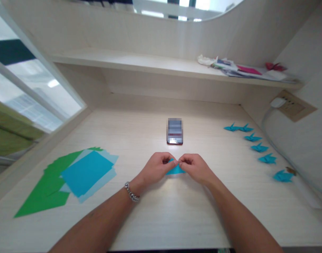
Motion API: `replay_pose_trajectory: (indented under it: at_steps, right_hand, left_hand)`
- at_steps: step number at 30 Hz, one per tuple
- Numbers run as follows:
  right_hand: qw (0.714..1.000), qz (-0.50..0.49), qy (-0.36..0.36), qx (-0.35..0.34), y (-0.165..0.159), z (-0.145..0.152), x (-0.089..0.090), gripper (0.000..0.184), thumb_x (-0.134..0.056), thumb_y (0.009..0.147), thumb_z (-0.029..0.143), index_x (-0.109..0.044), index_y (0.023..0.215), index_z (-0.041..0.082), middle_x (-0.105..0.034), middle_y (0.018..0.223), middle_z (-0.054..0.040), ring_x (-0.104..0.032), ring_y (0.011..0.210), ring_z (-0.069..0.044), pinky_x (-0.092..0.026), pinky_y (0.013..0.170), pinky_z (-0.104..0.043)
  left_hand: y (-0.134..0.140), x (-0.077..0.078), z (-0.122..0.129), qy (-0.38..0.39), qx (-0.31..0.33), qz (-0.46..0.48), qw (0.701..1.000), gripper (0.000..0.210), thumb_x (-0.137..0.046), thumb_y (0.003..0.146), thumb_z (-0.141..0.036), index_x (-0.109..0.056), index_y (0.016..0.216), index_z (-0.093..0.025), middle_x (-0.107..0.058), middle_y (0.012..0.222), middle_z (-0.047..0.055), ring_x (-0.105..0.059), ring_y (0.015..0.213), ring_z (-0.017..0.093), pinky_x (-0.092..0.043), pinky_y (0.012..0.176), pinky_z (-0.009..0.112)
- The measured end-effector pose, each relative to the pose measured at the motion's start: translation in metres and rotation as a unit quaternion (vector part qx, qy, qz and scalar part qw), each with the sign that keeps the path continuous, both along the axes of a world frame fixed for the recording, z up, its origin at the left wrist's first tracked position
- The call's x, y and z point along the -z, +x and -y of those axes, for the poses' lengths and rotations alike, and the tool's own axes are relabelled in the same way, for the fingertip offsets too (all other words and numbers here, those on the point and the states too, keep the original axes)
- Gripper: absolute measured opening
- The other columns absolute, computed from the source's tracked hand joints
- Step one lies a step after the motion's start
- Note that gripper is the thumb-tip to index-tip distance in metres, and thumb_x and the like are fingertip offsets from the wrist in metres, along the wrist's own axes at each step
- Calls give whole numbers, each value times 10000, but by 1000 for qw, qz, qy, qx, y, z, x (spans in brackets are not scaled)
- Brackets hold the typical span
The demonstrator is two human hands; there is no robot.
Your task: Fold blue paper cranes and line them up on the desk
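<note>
Between my two hands, near the middle of the desk, is a small piece of folded blue paper [176,170]. My left hand [159,166], with a chain bracelet [131,192] at its wrist, pinches the paper's left side between thumb and fingers. The fingers of my right hand [194,167] are closed on its right side near the top. Both sets of fingertips almost meet at the upper point of the paper, hiding part of it. Just beyond my hands a phone [174,131] lies flat, its screen lit and pixelated.
To the left, blue paper sheets [88,172] overlap green sheets [42,196]. Several folded blue paper cranes [259,147] form a line at the right. Behind them, a white charger [278,102] with a cable sits in a wall socket [296,107]. A shelf [150,65] crosses the back, holding papers.
</note>
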State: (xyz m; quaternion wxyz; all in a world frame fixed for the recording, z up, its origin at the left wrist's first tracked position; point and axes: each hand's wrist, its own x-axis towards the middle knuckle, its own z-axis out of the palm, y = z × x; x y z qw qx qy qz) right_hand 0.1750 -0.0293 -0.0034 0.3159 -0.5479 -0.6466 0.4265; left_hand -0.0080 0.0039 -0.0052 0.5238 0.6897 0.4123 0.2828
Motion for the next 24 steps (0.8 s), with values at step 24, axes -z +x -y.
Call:
replay_pose_trajectory:
  at_steps: [24]
  right_hand:
    - [997, -64, -27, 32, 13, -3, 6, 95, -559, 725, 190, -650, 714, 168, -620, 615, 3, -549, 584, -133, -420, 571, -247]
  left_hand:
    - [-12, -5, -11, -17, -87, 51, 995, 250, -631, 780, -370, -657, 714, -131, -583, 612, 8, -486, 553, 117, -359, 513, 235]
